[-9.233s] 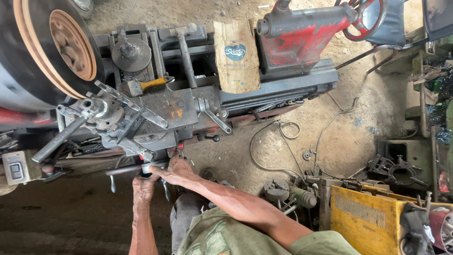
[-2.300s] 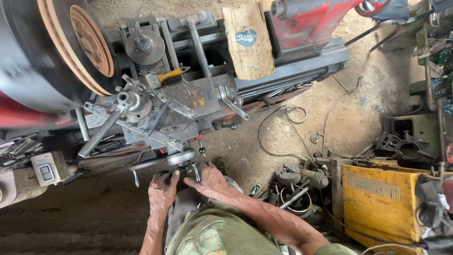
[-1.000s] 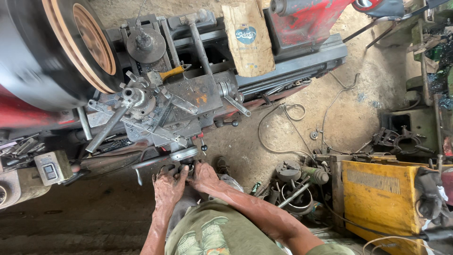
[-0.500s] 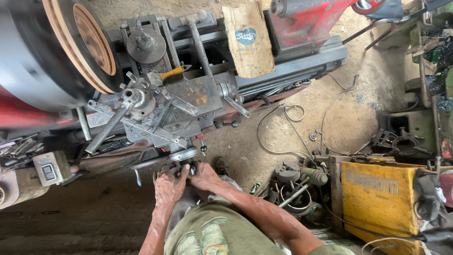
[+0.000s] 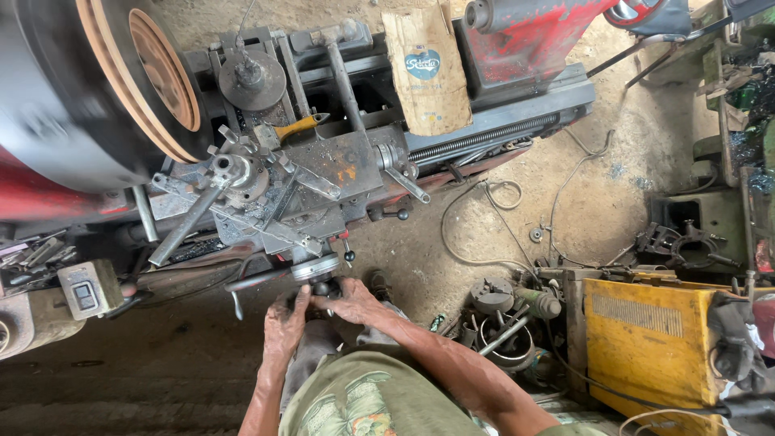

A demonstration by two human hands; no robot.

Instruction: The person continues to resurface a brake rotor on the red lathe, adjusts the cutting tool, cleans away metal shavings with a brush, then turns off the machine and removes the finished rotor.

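I look down on a grimy metal lathe with a large spinning disc workpiece on its chuck at the upper left. Both my hands are on the round handwheel at the front of the carriage. My left hand grips its lower left side near a dark crank handle. My right hand wraps the knob at the wheel's lower right. The tool post sits close to the disc.
A brown paper bag lies on the lathe bed next to the red tailstock. A yellow machine box, a chuck and metal parts and loose cables lie on the dirt floor at right. A switch box sits at left.
Both hands have stayed on the handwheel, shifting their grip slightly. The view has drifted a little; the disc keeps spinning.
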